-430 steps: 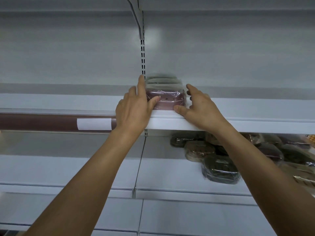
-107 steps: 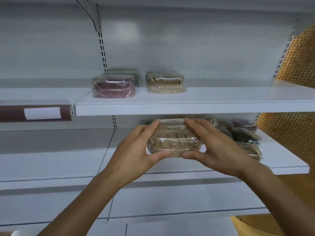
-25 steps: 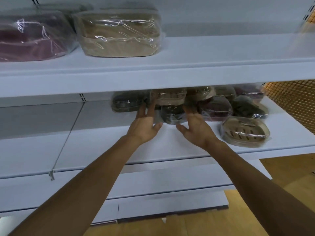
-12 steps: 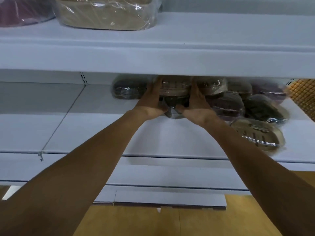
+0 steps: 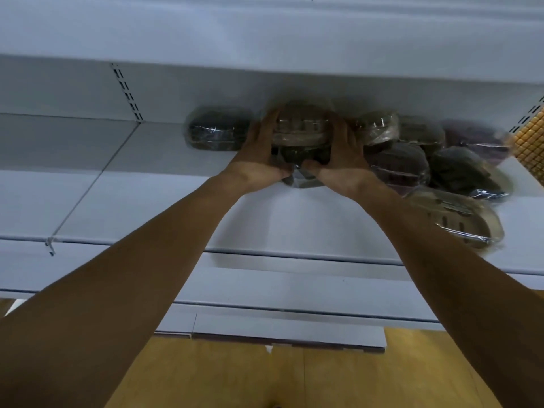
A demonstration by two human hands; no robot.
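On the lower white shelf a tan plastic-wrapped soap dish lies on top of a dark wrapped one. My left hand holds the stack from the left, fingers up along the tan dish and thumb under the dark one. From the right my right hand grips the same stack, its thumb meeting the left thumb at the front. The backs of both dishes are hidden in shadow under the shelf above.
Several more wrapped dishes crowd the shelf to the right, with a tan one near the front edge and a dark one at the left. The upper shelf's front overhangs closely. A yellow mesh panel closes off the right side.
Over the last second both hands went from reaching toward the pile to closing on the tan and dark stacked dishes. The view dropped lower, so the upper shelf's goods left the frame.
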